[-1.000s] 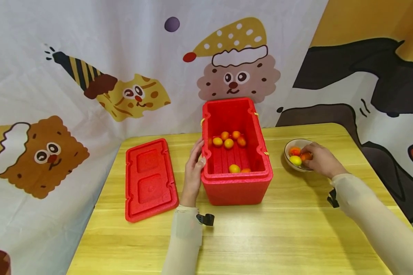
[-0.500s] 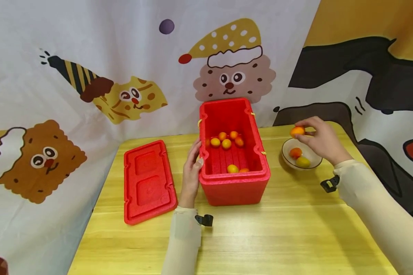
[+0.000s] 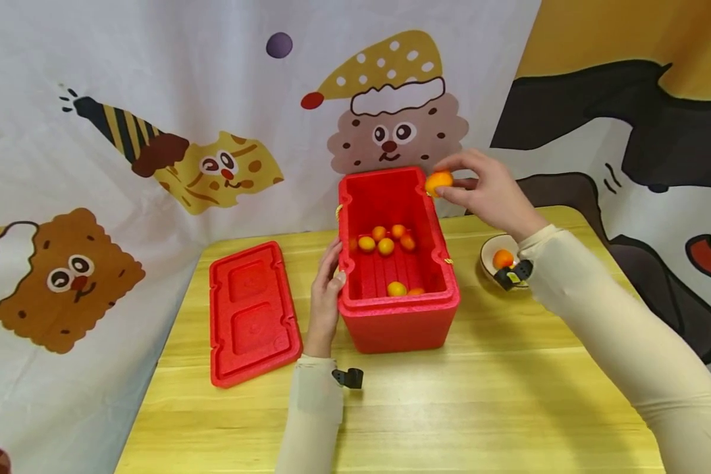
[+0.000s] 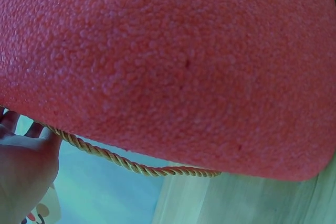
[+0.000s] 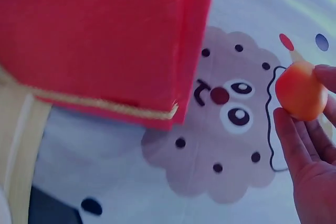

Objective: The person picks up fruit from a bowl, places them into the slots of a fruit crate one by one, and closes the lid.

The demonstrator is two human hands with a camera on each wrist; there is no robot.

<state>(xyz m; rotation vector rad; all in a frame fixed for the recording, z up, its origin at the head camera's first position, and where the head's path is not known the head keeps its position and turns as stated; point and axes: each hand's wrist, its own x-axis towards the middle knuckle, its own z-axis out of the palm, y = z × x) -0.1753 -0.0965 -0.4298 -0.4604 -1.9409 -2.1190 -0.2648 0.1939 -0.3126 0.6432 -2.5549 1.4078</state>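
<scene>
My right hand (image 3: pixel 488 191) pinches a small smooth orange fruit (image 3: pixel 439 182) between thumb and fingertips, above the right rim of the red foam box (image 3: pixel 405 326). In the right wrist view, this fruit (image 5: pixel 301 91) shows apart from the box's wall. Flat against the box's left side, my left hand (image 3: pixel 324 296) rests with its thumb at the rim. Several orange and yellow fruits (image 3: pixel 385 247) lie inside the box, some near its front wall. At the right, a small bowl (image 3: pixel 484 266) contains an orange fruit (image 3: pixel 503 258); the right wrist camera hides part of it.
A red lid (image 3: pixel 255 316) lies flat on the wooden table (image 3: pixel 403 408), left of the box. Yellow rope (image 4: pixel 131 165) hangs along the box's side. Behind the table hangs a printed cloth (image 3: pixel 213 59).
My right hand has lifted an orange fruit from the bowl and carried it left to the box's rim. The left hand has stayed at the box's side.
</scene>
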